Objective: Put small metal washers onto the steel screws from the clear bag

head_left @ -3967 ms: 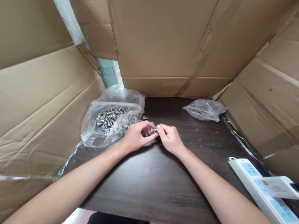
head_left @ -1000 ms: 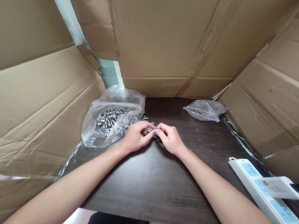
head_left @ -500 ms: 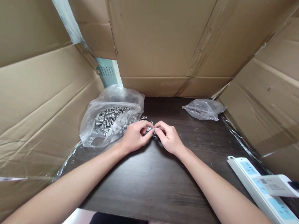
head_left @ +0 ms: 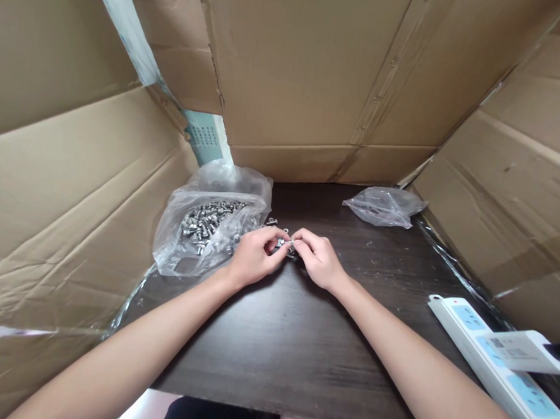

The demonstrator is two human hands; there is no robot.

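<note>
My left hand (head_left: pixel 257 253) and my right hand (head_left: pixel 320 260) meet over the middle of the dark table (head_left: pixel 272 342). Thumb and fingers of both pinch a small shiny metal bolt (head_left: pixel 287 242) between them, one hand at each end. Several loose metal pieces (head_left: pixel 272 222) lie on the table just behind and beneath the fingertips, partly hidden by them. Left of my left hand, an open clear plastic bag (head_left: pixel 173 247) holds a heap of metal bolts (head_left: pixel 208 221).
A crumpled clear bag (head_left: pixel 384 206) lies at the back right. On the right edge rests a white power strip (head_left: pixel 493 368) with a white plug-in device (head_left: pixel 520 349) and black cable. Cardboard walls (head_left: pixel 308 66) enclose the back and both sides.
The view has shifted slightly, so everything sits a little farther right. Both hands keep their pinch, and the fingertips look slightly farther apart with more of the bolt showing.
</note>
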